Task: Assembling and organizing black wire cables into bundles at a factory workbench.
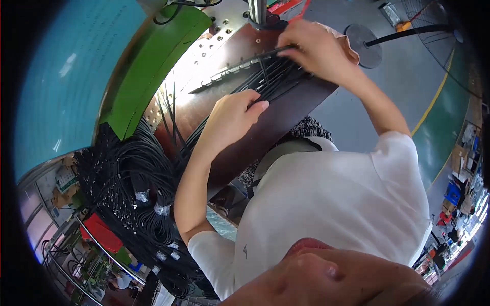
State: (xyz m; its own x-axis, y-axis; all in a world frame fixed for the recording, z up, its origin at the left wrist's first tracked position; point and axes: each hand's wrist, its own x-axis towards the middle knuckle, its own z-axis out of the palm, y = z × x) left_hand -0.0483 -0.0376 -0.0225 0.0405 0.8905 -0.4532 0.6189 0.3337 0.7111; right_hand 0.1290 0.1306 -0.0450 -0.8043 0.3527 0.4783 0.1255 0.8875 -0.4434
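Thin black cables (pixel 275 76) lie in a loose bundle along a brown worktable. Over the bundle's near-left part is my left hand (pixel 229 121), its fingers curled around some of the cables and its thumb along them. At the far right end my right hand (pixel 317 51) is closed, slightly blurred, with thumb and fingers pinching a black cable. Between the hands and the bright plate runs a notched metal strip (pixel 224 75), beside the cables. The fingertips of the left hand are partly hidden.
Large coils of black cable (pixel 143 168) hang at the left. A green sheet (pixel 158 66) and a light-blue panel (pixel 66 76) stand beyond them. A metal post (pixel 258 11) rises at the table's far side. A brown paper-like piece (pixel 348 48) is beside my right hand.
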